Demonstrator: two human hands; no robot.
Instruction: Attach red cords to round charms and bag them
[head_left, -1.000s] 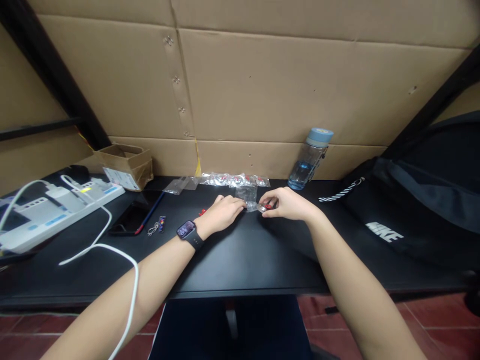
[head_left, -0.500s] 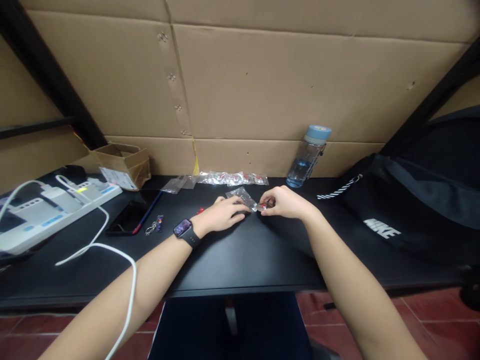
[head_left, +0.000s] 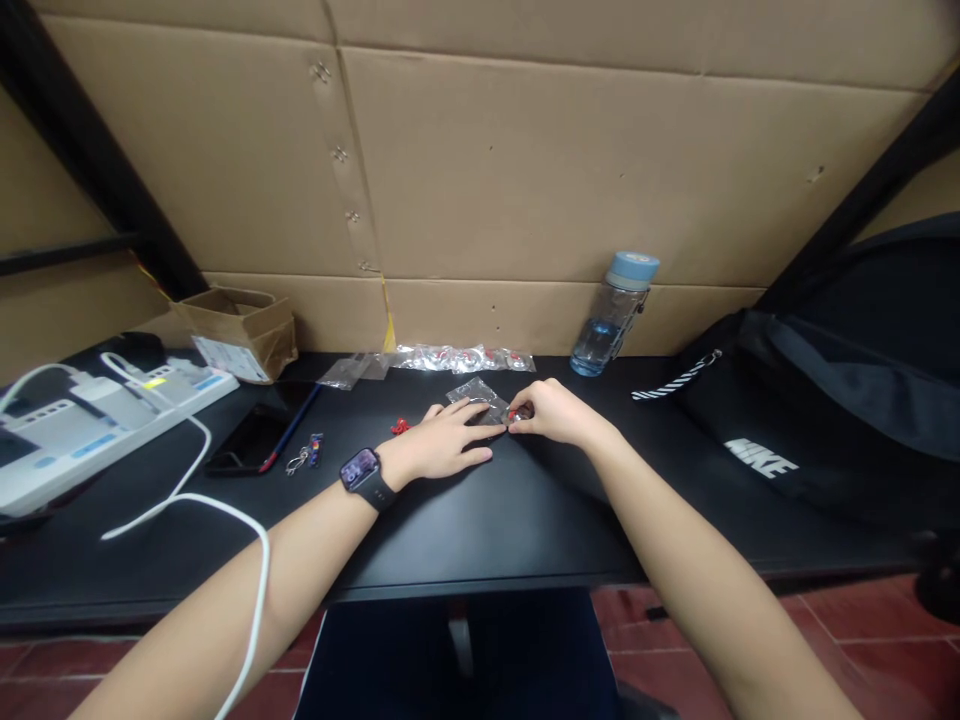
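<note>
My left hand [head_left: 442, 442], with a black watch [head_left: 361, 470] on the wrist, lies flat with fingers spread on a small clear plastic bag [head_left: 471, 390]. At the bag's right end my right hand [head_left: 553, 410] is closed in a pinch on a small red-and-silver trinket [head_left: 516, 414], partly hidden by the fingers. Whether the trinket is inside the bag's mouth or just beside it, I cannot tell. Small red pieces [head_left: 401, 426] rest on the table just behind my left wrist. Further left lies a purple keychain [head_left: 315, 450] with a metal ring.
Along the cardboard wall runs a row of filled clear bags [head_left: 465, 358], with flat clear bags [head_left: 352, 371] beside it. A water bottle [head_left: 611, 315] and a black backpack [head_left: 810, 400] stand right. Left are a phone [head_left: 255, 435], a cardboard box [head_left: 244, 330], a power strip [head_left: 112, 430] and a white cable [head_left: 262, 580].
My left fingers have spread and straightened over the bag. My right hand has shifted slightly left with the red-and-silver trinket. The view has moved a little.
</note>
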